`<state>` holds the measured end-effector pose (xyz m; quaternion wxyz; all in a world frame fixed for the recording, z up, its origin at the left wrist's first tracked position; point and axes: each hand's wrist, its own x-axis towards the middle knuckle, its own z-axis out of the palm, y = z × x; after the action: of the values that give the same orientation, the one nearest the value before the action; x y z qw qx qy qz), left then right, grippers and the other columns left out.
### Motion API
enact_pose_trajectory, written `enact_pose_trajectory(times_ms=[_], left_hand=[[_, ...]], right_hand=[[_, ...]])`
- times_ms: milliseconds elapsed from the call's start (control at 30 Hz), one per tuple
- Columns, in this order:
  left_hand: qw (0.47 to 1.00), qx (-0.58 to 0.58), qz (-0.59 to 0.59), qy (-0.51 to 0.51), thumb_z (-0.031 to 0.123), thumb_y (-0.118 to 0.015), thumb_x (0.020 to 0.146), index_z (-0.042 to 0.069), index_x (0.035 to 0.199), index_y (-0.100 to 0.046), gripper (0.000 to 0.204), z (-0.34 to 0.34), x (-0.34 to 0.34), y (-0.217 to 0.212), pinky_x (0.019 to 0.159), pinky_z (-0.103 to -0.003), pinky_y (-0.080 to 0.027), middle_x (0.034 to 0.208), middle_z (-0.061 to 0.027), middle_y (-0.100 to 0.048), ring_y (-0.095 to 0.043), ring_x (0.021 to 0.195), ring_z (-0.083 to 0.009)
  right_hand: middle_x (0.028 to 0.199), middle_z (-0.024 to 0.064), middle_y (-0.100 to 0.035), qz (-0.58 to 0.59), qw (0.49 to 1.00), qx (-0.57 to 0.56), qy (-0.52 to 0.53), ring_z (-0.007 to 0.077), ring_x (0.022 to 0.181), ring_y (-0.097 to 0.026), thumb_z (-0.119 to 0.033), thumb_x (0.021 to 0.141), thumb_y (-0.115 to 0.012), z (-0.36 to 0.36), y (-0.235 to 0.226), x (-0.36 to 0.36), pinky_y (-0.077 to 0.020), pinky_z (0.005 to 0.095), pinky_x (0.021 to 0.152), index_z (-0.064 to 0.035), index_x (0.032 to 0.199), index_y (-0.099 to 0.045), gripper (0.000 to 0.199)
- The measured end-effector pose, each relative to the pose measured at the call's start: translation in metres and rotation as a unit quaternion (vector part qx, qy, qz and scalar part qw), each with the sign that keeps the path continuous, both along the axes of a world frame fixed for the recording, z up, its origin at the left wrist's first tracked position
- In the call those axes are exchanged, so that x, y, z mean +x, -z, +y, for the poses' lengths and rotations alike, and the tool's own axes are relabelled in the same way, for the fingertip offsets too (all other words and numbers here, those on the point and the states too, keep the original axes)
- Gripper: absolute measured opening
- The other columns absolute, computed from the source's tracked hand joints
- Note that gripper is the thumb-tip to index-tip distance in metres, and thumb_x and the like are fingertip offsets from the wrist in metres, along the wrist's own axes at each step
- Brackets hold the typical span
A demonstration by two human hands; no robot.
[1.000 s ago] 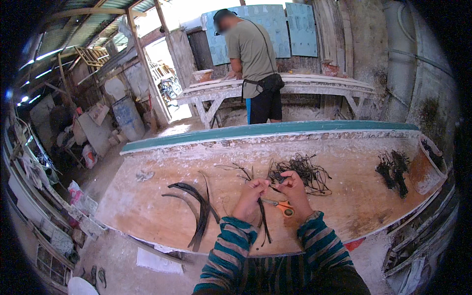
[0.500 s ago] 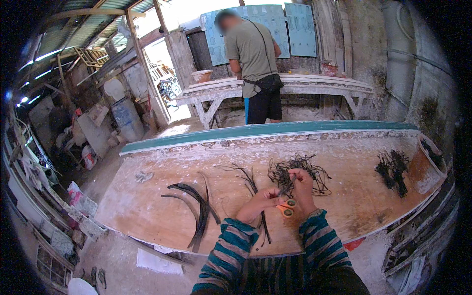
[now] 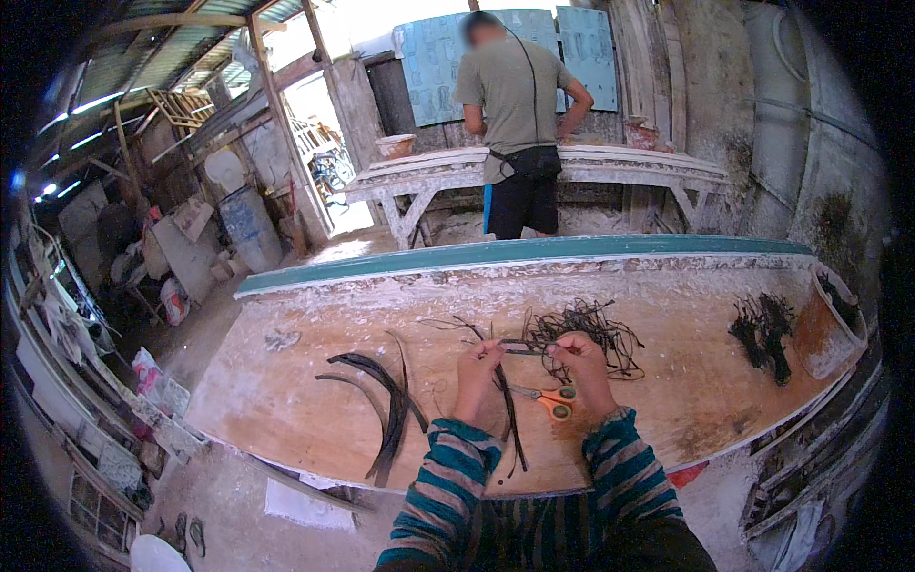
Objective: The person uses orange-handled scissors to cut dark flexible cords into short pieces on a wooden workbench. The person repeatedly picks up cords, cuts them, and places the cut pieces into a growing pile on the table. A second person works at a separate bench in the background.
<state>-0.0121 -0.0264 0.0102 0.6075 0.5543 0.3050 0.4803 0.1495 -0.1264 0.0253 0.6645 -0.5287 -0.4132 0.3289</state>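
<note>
A short black strip (image 3: pixel 525 348) is stretched level between my hands, just above the wooden table top (image 3: pixel 286 391). My left hand (image 3: pixel 478 379) pinches one end of it and my right hand (image 3: pixel 585 370) the other. Below the strip, orange-handled scissors (image 3: pixel 559 401) lie on the wood, nearest my right hand. Longer black strips (image 3: pixel 511 419) run beside and partly behind my left hand. A tangled heap of thin black pieces (image 3: pixel 599 324) lies just beyond my right hand.
Curved black strips (image 3: pixel 386 410) lie on the left side of the table. Bundled black pieces (image 3: pixel 762 329) and a dusty brown bucket (image 3: pixel 827 324) are at the right end. A green-edged board (image 3: pixel 524 250) borders the far side. Behind it, a co-worker (image 3: pixel 519 105) stands at a white-dusted bench (image 3: pixel 620 172).
My hands have moved apart, drawing the strip out between them. The scissors, earlier at my left hand, now lie on the table. The co-worker has shifted right.
</note>
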Motion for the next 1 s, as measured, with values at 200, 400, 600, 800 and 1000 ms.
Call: enact_pose_trajectory(times_ms=[200,400,600,800,1000], left_hand=[[0.998,-0.043,-0.034,-0.036,0.007,-0.058,0.08,0.002,0.092,-0.065,0.014,-0.001,-0.007,-0.007,0.053,-0.017,-0.036,0.069,0.0047,-0.054,-0.046,0.058,-0.0039],[0.996,-0.057,-0.048,-0.049,0.005,-0.058,0.079,0.001,0.092,-0.063,0.014,0.002,-0.006,0.0,0.054,-0.018,-0.037,0.071,0.0026,-0.056,-0.046,0.059,-0.005],[0.995,-0.076,-0.056,-0.039,0.003,-0.059,0.079,0.001,0.09,-0.062,0.012,0.003,-0.004,0.003,0.054,-0.019,-0.037,0.072,0.0012,-0.057,-0.047,0.059,-0.0059],[0.995,-0.064,-0.078,-0.007,0.006,-0.059,0.079,0.002,0.09,-0.063,0.012,0.007,0.002,0.015,0.053,-0.02,-0.037,0.072,0.0014,-0.057,-0.047,0.058,-0.0063],[0.988,-0.05,-0.022,0.147,0.01,-0.059,0.082,0.003,0.095,-0.061,0.015,-0.008,0.001,0.003,0.06,-0.02,-0.04,0.077,0.0017,-0.058,-0.05,0.065,-0.0066]], right_hand=[[0.106,0.0061,-0.052,-0.023,0.965,-0.009,-0.263,0.0127,0.097,-0.049,-0.008,0.082,-0.061,-0.014,-0.02,-0.023,-0.0397,0.0258,0.084,-0.0004,0.091,-0.064,0.012],[0.11,0.0082,-0.05,-0.15,0.934,0.041,-0.321,0.016,0.105,-0.046,-0.003,0.079,-0.063,-0.011,-0.005,-0.037,-0.0381,0.0283,0.089,-0.0007,0.097,-0.065,0.018],[0.091,0.0062,-0.058,-0.072,0.946,0.039,-0.314,0.0148,0.09,-0.054,-0.008,0.078,-0.066,-0.006,0.0,-0.035,-0.0419,0.027,0.081,-0.0028,0.086,-0.064,0.01],[0.074,0.0,-0.057,-0.034,0.984,0.031,-0.171,0.008,0.068,-0.051,-0.009,0.077,-0.067,-0.007,-0.001,-0.033,-0.0424,0.0231,0.063,-0.0041,0.076,-0.058,0.01],[0.07,0.0001,-0.055,-0.085,0.994,0.047,0.058,0.0079,0.064,-0.049,-0.004,0.076,-0.066,0.01,0.01,-0.011,-0.0405,0.0234,0.058,-0.0048,0.071,-0.054,0.013]])
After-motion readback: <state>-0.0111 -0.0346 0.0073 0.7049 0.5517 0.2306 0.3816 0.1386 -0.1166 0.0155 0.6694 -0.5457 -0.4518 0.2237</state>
